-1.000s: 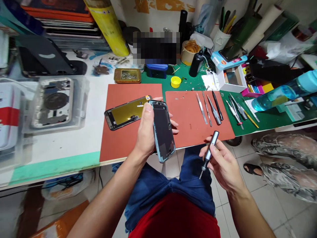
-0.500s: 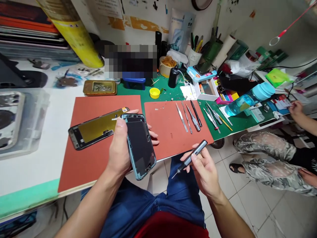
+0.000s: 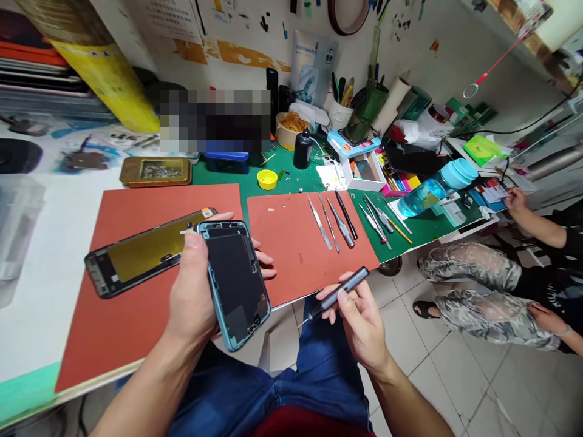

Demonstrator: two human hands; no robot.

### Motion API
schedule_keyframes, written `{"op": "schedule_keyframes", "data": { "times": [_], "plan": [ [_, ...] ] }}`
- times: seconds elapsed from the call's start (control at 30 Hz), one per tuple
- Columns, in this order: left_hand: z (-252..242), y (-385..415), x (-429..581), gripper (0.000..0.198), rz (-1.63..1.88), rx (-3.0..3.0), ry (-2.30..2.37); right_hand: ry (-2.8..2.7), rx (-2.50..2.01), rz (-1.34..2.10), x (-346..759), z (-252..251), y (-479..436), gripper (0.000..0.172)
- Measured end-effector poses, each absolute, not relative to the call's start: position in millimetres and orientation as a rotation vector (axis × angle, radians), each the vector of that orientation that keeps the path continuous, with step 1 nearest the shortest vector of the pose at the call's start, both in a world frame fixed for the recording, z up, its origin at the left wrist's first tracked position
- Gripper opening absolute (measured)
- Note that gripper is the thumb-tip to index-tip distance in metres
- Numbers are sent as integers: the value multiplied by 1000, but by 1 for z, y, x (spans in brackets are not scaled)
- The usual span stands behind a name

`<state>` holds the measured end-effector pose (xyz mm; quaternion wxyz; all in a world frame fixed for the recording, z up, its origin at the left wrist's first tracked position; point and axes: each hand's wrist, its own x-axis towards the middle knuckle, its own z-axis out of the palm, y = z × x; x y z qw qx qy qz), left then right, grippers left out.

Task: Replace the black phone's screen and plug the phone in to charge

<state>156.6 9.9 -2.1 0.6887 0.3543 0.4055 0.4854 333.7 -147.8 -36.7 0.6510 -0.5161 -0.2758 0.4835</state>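
One opened phone (image 3: 237, 282), one screwdriver (image 3: 341, 291), one screen panel (image 3: 146, 252), two red-brown mats (image 3: 136, 328) and four slim tools (image 3: 341, 222) on the right one. The left hand (image 3: 194, 285) closes around the phone (thumb on its edge, fingers behind), over the mats' front edge; its long axis slants from upper left to lower right. The right hand (image 3: 359, 318), fingers curled, pinches the screwdriver, tip down-left.

The person shows two hands: one left hand (image 3: 194, 288), one right hand (image 3: 363, 318). There are one phone (image 3: 237, 282), one screwdriver (image 3: 346, 290), one screen (image 3: 146, 249), two red mats (image 3: 122, 328), four tools (image 3: 348, 238) on the right one, one green mat (image 3: 298, 179), two bottles (image 3: 302, 152), one tin (image 3: 155, 176) and one yellow cap (image 3: 266, 179). One co-worker (image 3: 551, 273) shows two hands.
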Motion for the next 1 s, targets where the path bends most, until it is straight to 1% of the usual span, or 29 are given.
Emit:
{"op": "schedule_keyframes", "data": {
  "times": [0.13, 0.2, 0.4, 0.53, 0.63, 0.8, 1.0],
  "plan": [
    [-3, 11, 156, 71, 1086, 824, 900, -614, -1174, 1100, 334, -38, -147, 24],
    [-5, 12, 155, 73, 1082, 831, 888, -608, -1176, 1098, 334, -38, -147, 23],
    [-7, 11, 153, 71, 1084, 826, 864, -585, -1183, 1101, 333, -40, -146, 25],
    [-5, 11, 154, 65, 1099, 846, 855, -585, -1196, 1092, 332, -39, -145, 28],
    [-2, 9, 155, 62, 1100, 851, 869, -587, -1201, 1088, 332, -38, -145, 27],
    [0, 9, 156, 67, 1085, 838, 892, -601, -1174, 1113, 332, -37, -146, 24],
    [0, 8, 156, 69, 1084, 846, 896, -583, -1161, 1113, 331, -37, -145, 25]
  ]
}}
